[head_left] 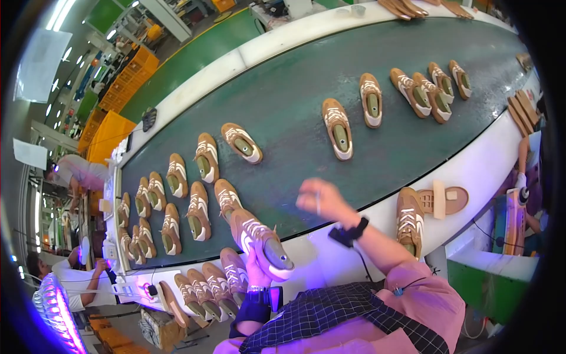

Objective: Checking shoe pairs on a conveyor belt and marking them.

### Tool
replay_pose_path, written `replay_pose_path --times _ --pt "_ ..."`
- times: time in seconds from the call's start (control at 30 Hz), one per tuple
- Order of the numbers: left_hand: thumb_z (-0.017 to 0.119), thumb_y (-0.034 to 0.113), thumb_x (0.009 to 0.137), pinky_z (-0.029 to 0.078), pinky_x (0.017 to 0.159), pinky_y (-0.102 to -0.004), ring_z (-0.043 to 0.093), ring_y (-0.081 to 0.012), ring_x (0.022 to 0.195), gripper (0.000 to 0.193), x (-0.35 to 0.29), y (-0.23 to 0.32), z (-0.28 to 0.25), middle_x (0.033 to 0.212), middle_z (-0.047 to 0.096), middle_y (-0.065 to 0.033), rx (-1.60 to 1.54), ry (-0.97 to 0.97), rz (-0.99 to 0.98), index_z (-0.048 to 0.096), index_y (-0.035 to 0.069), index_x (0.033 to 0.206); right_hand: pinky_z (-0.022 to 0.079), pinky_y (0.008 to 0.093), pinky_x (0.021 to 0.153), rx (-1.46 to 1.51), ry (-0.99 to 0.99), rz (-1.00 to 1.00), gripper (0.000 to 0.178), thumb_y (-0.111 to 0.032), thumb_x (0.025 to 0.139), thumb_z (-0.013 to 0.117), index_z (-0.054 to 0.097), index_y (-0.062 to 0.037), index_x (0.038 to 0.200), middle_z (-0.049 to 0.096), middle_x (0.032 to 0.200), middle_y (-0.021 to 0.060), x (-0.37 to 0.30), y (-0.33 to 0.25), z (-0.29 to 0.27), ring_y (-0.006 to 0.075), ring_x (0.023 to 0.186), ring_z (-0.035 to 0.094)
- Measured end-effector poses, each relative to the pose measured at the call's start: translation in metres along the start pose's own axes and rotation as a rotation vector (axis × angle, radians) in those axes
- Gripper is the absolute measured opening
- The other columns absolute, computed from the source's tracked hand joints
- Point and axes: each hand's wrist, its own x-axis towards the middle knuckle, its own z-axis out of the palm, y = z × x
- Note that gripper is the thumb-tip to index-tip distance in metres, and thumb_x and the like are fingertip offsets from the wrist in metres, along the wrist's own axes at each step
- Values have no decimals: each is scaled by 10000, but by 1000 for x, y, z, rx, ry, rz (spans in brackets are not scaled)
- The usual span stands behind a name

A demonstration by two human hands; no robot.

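My left hand (256, 270) is closed around a brown sneaker (247, 229) with white laces and a white heel, held tilted over the near edge of the green conveyor belt (283, 194). A dark green insert with a small round mark shows in the sneaker's opening. Its toe overlaps another brown sneaker (226, 194) on the belt. My right hand (323, 199) hovers above the belt to the right, apart from the shoe. Its fingers are curled and slightly blurred; what they hold, if anything, cannot be made out.
Several matching sneakers (337, 130) stand along the belt to the left and far right. More sneakers (213, 282) line the near white ledge. To my right lie an upright sneaker (410, 221) and a tan sole (455, 200). A glowing purple lamp (59, 312) stands at the lower left.
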Motion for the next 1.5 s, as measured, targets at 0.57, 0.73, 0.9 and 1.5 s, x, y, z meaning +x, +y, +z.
replay_pose_path --times 0.57,0.73,0.9,1.5 --pt "555 237 903 360 1040 -424 498 -261 1162 448 -48 -36 -30 1243 515 -122 -89 142 13 412 54 1286 492 377 797 -273 392 541 642 -168 513 732 477 109 1033 603 986 237 87 103 -110 334 918 617" --pt "518 322 910 355 1041 -446 477 -319 1181 567 -35 -36 -37 1257 491 -183 -95 22 -32 333 -4 1334 527 328 712 770 87 766 437 -82 659 664 530 48 1055 631 929 112 -13 90 -63 212 793 635" --pt "578 466 833 395 1001 -470 463 -353 1187 771 -46 -11 4 1287 447 -226 -108 -320 -178 288 -31 1347 510 339 801 959 -121 697 541 -82 670 638 499 18 1183 617 1013 103 -104 -12 0 216 882 621" --pt "590 590 764 417 967 -489 486 -345 1172 866 -134 54 -48 1312 445 -182 -195 -488 218 305 39 1368 418 287 818 448 -389 -61 561 -326 666 726 458 -24 1055 524 973 54 -134 -150 108 152 872 522"
